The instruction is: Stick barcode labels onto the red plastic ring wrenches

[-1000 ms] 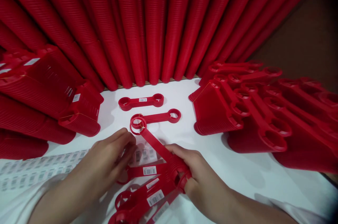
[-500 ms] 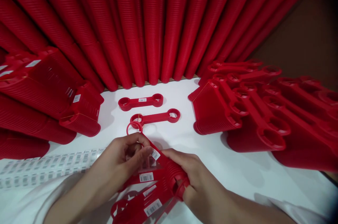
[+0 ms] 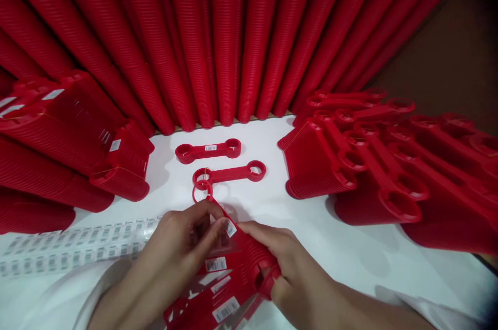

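My right hand (image 3: 293,262) is wrapped round the near end of a fanned stack of red plastic bars with ring-shaped ends (image 3: 254,257). Barcode stickers (image 3: 226,310) show on several of these bars. On the uppermost bar, my left hand (image 3: 181,239) pinches the edge beside its barcode sticker (image 3: 230,228), with the thumb touching the sticker. The far ring of that bar (image 3: 194,196) sticks out beyond my left fingers. Beyond it lie two red pieces flat on the white table, a labelled one (image 3: 210,149) and one with a rubber band (image 3: 229,173).
A strip of barcode stickers (image 3: 116,239) lies left of my left forearm. Banded stacks of red bars with labels (image 3: 120,161) stand at left; more stacks (image 3: 315,159) stand at right. Long nested red columns (image 3: 225,60) line the back of the white table (image 3: 350,273).
My left hand and forearm have shifted slightly right, and the top bar's far ring has moved a little right and down. The right hand keeps its grip on the stack.
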Demonstrator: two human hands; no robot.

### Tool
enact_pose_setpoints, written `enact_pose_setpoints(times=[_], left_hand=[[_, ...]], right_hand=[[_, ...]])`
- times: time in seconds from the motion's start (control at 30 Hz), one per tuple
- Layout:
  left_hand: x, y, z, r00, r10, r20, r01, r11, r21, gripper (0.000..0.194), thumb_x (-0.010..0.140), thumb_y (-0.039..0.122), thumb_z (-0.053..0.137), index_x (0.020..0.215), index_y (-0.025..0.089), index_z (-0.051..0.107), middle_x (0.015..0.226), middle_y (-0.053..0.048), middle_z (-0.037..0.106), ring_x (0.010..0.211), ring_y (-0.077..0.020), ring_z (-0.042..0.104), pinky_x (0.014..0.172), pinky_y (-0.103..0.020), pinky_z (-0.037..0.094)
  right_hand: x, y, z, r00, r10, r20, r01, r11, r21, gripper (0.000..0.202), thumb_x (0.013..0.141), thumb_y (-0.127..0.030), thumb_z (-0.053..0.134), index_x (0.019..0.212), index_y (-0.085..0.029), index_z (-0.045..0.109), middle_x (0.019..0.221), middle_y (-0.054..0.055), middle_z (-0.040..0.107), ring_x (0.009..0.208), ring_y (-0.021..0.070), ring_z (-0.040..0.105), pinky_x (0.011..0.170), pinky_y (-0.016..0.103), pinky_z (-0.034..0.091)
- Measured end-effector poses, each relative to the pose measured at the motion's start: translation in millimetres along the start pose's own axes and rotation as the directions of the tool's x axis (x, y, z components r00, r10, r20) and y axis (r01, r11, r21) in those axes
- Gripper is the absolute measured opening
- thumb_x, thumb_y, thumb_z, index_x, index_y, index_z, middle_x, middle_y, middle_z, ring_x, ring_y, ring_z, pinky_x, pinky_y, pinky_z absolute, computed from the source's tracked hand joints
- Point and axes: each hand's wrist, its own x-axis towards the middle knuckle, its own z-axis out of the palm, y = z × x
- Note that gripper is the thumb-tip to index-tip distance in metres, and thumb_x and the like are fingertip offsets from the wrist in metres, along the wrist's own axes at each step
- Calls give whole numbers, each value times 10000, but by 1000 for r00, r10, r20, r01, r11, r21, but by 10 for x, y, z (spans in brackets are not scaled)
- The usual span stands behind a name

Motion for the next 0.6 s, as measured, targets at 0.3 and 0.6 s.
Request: enact_pose_setpoints(times=[0.3,0.6], left_hand=[[-19,-119,84,804,525,-279,-265,737,622,406,808,561,533,982,196,569,1142,-106,528,1025,-281,482,826,-409,435],[-90,-152,-220,905,403,-135,-288,815,503,265,921,379,392,851,210,584,836,-38,568,747,-182,534,617,-269,433]], right_hand=[[-17,1,2,999,-53,-12,53,998,-18,297,690,-37,463,885,-174,640,800,8,638,706,142,573,651,227,460],[-21,-38,-64,995,-85,59,90,991,-96,365,724,-38,471,994,-207,649,877,9,664,765,144,602,691,241,472]])
